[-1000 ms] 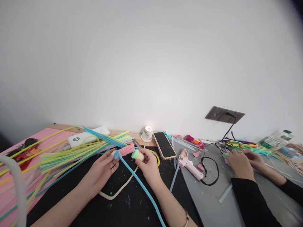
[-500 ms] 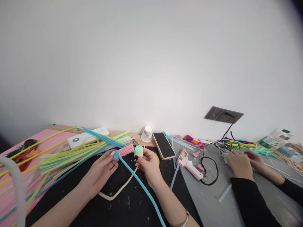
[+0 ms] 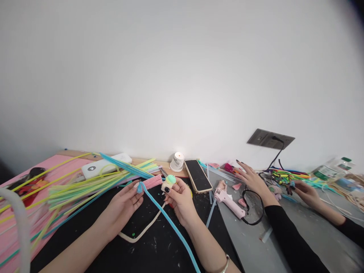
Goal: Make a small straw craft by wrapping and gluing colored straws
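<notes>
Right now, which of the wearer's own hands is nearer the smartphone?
Right. The right hand is just below-left of the smartphone in the picture; the left hand is farther left, pinching the curled end of a blue pipe cleaner.

The person's left hand and right hand, plus a co-worker's two hands, make four. There is one phone, one white cup, one glue gun, one bottle, one bracelet, one small green-topped piece and one wall plate with one plug. The overlapping pastel fuzzy sticks are too many to count.
</notes>
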